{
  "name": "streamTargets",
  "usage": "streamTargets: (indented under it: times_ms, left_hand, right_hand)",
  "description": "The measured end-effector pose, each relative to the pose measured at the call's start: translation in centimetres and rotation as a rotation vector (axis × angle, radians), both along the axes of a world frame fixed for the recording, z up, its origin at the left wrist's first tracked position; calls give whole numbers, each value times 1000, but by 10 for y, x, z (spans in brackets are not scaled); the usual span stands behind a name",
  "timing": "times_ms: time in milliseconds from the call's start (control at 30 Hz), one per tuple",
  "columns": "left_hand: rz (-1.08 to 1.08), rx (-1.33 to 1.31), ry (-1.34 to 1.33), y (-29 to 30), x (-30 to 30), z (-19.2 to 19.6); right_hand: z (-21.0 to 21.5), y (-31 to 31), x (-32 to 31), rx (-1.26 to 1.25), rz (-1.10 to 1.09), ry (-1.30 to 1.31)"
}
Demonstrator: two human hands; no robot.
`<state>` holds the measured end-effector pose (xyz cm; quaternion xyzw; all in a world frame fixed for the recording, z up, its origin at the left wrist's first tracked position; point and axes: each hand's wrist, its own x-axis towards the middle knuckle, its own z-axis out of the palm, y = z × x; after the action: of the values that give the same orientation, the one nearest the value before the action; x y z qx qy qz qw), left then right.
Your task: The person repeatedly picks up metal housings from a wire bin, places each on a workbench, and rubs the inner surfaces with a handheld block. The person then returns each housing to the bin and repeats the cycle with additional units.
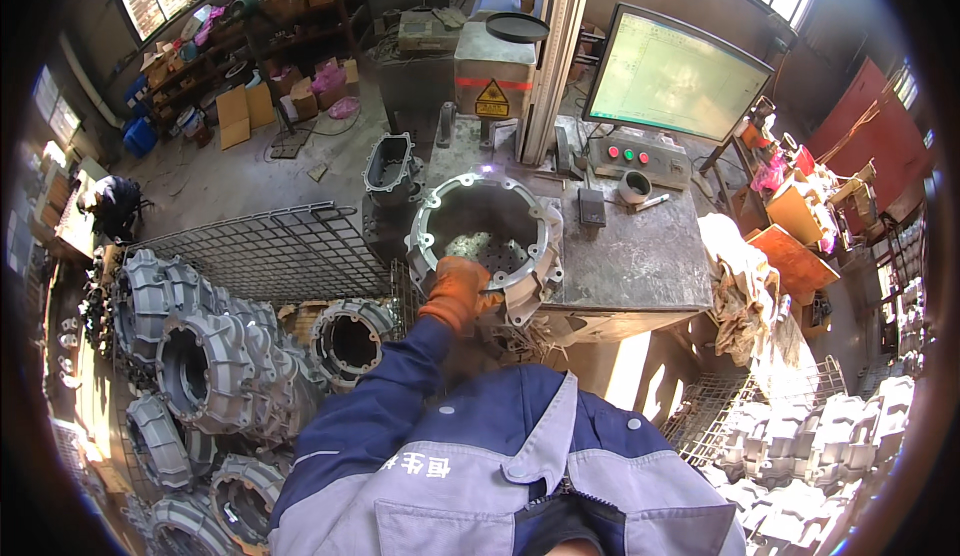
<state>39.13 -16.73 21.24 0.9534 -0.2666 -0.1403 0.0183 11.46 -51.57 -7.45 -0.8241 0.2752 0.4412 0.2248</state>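
Note:
In an orange glove, my left hand (457, 294) is closed on the near rim of a round cast metal housing (542, 261). The housing is a wide ring with bolt lugs about its edge, resting on the metal worktable (640, 261). Through its opening, a surface dotted with holes shows. A small bright violet-white spot glows at the housing's far rim, below the marking machine's column (548, 66). My right hand does not show; my right sleeve stays low at my side.
Right of the housing are a small black box (591, 208), a round cup (634, 188), a button panel (640, 156) and a monitor (680, 71). A smaller casting (389, 168) stands left. Stacked housings (200, 366) fill the lower left; more castings (800, 436) lie in a wire crate lower right.

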Motion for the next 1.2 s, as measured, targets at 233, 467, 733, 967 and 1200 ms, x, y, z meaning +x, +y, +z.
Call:
streamTargets:
  times_ms: [233,467,733,967,1200]
  left_hand:
    - [43,4,111,0,10,-14]
    - [-23,27,-62,2,4,-10]
    - [-9,103,62,-4,4,12]
    - [-19,48,-25,-3,-3,15]
    - [-88,-13,-141,-8,-19,26]
  right_hand:
    - [-3,9,9,-11,-34,-19]
    - [-17,-8,8,-14,-25,-19]
    - [93,34,33,85,-95,-190]
    - [142,62,103,659,-206,-293]
    - [126,92,143,693,777,-1192]
